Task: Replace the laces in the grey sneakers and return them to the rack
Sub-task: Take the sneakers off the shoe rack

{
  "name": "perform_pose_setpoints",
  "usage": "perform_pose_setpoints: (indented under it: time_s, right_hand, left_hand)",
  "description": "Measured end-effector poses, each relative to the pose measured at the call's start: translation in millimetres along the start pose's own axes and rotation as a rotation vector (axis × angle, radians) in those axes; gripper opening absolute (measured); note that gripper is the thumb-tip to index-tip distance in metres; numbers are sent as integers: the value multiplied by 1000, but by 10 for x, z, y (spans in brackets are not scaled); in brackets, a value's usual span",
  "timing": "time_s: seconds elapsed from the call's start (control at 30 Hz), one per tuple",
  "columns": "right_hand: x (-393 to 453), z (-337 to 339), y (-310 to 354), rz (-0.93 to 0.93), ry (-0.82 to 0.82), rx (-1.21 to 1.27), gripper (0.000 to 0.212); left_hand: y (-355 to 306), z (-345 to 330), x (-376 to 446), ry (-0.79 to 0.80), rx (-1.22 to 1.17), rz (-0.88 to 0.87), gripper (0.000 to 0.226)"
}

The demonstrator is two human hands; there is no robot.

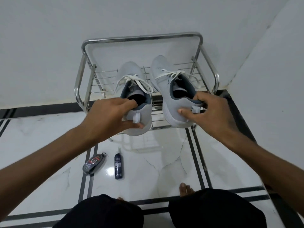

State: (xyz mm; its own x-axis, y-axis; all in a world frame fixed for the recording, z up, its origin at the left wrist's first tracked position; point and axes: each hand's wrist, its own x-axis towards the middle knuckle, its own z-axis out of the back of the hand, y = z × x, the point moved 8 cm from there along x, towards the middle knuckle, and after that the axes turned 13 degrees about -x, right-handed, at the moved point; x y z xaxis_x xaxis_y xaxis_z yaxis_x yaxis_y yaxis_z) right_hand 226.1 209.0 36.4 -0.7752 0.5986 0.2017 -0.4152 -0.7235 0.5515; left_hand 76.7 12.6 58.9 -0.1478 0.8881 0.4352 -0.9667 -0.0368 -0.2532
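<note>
Two grey sneakers with white laces tied in bows are over the top shelf of a steel shoe rack point(199, 40). My left hand point(108, 116) grips the heel of the left sneaker point(131, 74), fingers inside the opening and thumb under the heel. My right hand point(212, 111) grips the heel of the right sneaker point(162, 69), fingers inside the collar and thumb on the outer side. Both toes point at the wall. Whether the soles rest on the shelf wires I cannot tell.
The rack stands against a white wall, with another wall close on the right. On the glossy marble floor lie a dark spray bottle point(118, 166) and a small dark shoe-polish pack point(94, 164). My bare feet point(186, 189) and black shorts fill the bottom.
</note>
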Motion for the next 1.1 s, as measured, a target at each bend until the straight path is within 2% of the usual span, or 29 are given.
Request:
perform_pose_setpoints:
  time_s: [0.2, 0.37, 0.43, 0.53, 0.7, 0.8, 0.9, 1.0, 1.07, 1.1]
  right_hand:
    - [-639, 340, -95, 61, 100, 79, 26]
    - [-950, 468, -190, 132, 187, 127, 33]
    - [-1032, 509, -287, 162, 196, 130, 25]
    - [-1154, 538, -428, 216, 218, 89, 39]
    - [-1328, 502, -681, 190, 290, 131, 43]
    - [-1408, 341, -887, 131, 360, 153, 40]
    - [-1462, -20, -1046, 50, 439, 176, 21]
    - [-1497, -588, -1304, -35, 466, 80, 23]
    - [-1524, -1024, -1453, -76, 486, 42, 29]
    - [-1530, -1222, -1494, -86, 482, 20, 29]
  left_hand:
    - [-372, 115, -455, 71, -49, -166, 53]
    - [-508, 125, -792, 144, -88, -236, 36]
    - [-545, 120, -899, 176, -110, -254, 34]
    - [-641, 95, -1057, 230, -126, -301, 31]
    - [-719, -37, -1362, 305, -146, -365, 39]
    - [-724, -189, -1575, 320, -108, -422, 34]
    - [-710, -404, -1706, 353, -165, -440, 30]
    - [-755, -844, -1822, 376, -185, -463, 15]
    - [-668, -1242, -1950, 425, -218, -386, 6]
    - [-584, -1447, -2010, 458, -237, -323, 9]
